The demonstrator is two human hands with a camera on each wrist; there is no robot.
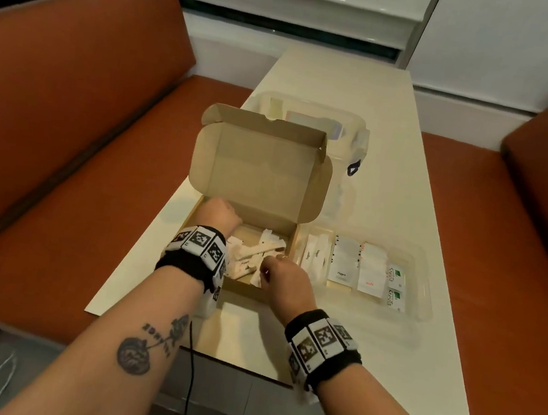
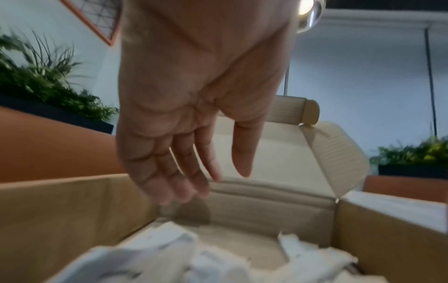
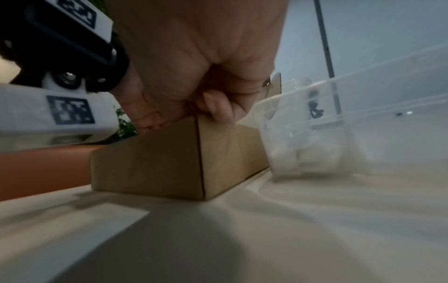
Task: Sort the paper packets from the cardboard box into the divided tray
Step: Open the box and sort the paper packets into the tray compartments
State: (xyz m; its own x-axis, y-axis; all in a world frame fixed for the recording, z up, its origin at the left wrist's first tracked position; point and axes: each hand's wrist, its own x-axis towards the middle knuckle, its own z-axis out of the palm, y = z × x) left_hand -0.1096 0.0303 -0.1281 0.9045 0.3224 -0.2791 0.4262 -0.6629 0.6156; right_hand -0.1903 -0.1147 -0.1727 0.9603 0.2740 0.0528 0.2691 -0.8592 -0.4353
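Note:
An open cardboard box (image 1: 259,171) stands on the table with its lid raised; several white paper packets (image 1: 247,256) lie in a heap inside. My left hand (image 1: 218,216) hangs in the box's far left corner, fingers (image 2: 169,181) straight, holding nothing above the packets (image 2: 169,254). My right hand (image 1: 270,270) sits at the box's front right corner (image 3: 198,153) with fingers (image 3: 215,109) curled; its thumb side dips among the packets, and a pinch is hidden. To the right of the box, the clear divided tray (image 1: 424,294) holds sorted packets in several compartments.
A clear lidded plastic container (image 1: 351,127) stands behind the box. Orange bench seats (image 1: 70,113) flank the narrow cream table (image 1: 367,363). A black cable (image 1: 190,369) hangs over the table's near edge. The tray wall (image 3: 363,114) stands close beside the box.

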